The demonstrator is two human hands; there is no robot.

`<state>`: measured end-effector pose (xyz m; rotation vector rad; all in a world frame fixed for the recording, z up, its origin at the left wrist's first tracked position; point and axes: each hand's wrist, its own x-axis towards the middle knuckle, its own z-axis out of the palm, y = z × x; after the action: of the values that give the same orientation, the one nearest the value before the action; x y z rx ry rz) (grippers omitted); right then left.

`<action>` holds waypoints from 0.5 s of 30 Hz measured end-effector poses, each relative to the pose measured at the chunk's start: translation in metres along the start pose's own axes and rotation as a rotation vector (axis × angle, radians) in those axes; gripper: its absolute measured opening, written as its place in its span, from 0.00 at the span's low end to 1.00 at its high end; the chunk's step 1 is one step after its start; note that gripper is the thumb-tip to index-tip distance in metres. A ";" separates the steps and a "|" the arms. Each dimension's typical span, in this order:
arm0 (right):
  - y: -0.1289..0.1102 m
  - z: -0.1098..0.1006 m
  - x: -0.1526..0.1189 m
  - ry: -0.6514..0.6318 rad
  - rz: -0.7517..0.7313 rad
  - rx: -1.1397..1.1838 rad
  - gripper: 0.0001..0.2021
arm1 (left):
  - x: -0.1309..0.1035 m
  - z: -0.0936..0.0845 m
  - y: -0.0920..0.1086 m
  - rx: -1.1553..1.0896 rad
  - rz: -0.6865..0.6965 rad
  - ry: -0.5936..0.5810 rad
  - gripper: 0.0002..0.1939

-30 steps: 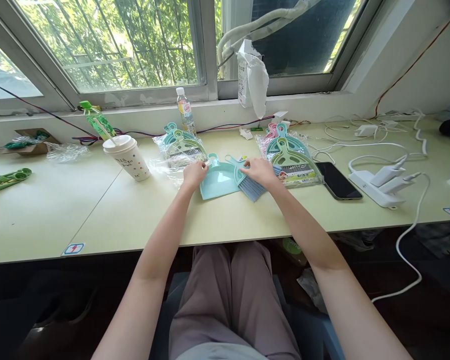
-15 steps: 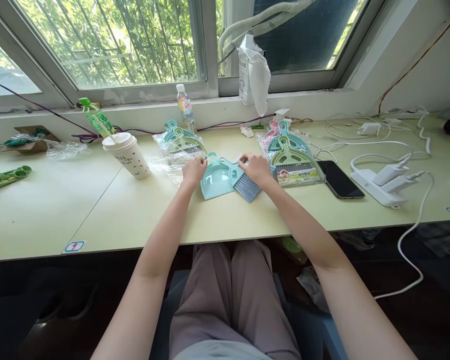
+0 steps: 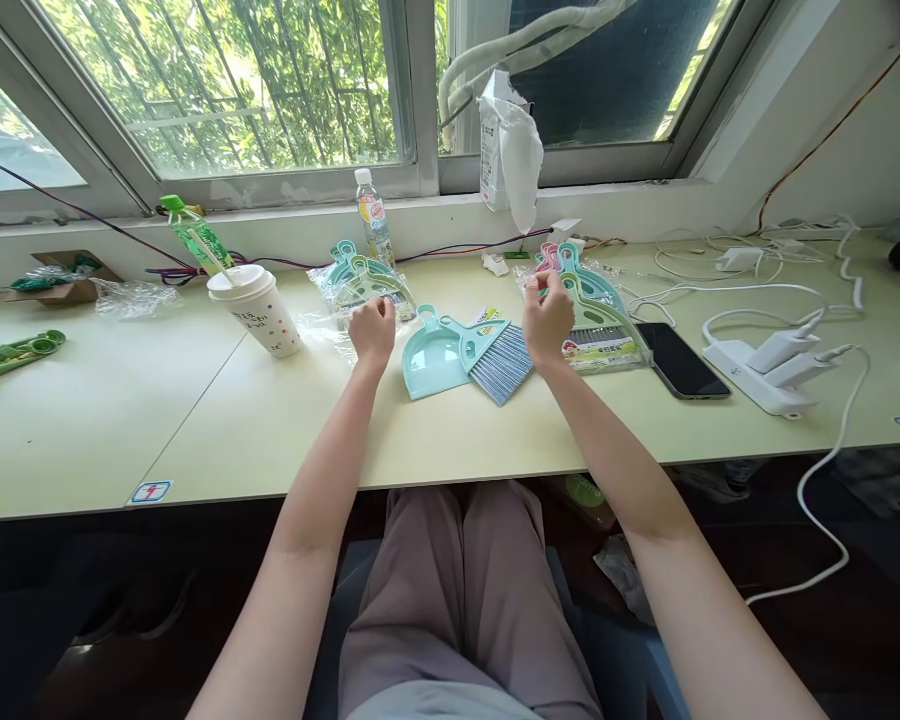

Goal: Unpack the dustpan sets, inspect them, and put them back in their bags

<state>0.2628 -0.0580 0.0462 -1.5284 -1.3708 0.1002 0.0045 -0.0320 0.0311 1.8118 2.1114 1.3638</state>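
Note:
A light blue dustpan (image 3: 429, 362) lies on the pale table, and a small brush (image 3: 501, 365) with blue-grey bristles rests against its right side. My left hand (image 3: 373, 328) is closed just left of the dustpan, in front of a wrapped green and blue set (image 3: 360, 280); what its fingers hold, if anything, is hidden. To the right of the brush, my right hand (image 3: 547, 315) is raised with fingers pinched together; whether something small is between them cannot be made out. It partly covers the wrapped sets (image 3: 604, 345) of pink, blue and green brushes and dustpans.
A white cup (image 3: 259, 312) and green bottle (image 3: 199, 237) stand left, a clear bottle (image 3: 375, 220) at the back. A black phone (image 3: 681, 360), white power strip (image 3: 754, 378) and cables lie right. Green strips (image 3: 15, 355) lie far left; the table's front edge (image 3: 457, 482) is near.
My right hand has lifted off the brush and moved right and up. My left hand has moved left, away from the dustpan handle. The bristles now show more fully.

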 end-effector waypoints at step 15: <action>0.001 0.011 -0.004 -0.059 -0.198 -0.090 0.12 | -0.004 -0.003 0.006 0.070 0.086 -0.051 0.19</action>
<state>0.2548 -0.0536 0.0385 -1.4643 -1.5848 -0.0399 0.0087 -0.0369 0.0346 1.9631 2.1049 1.2608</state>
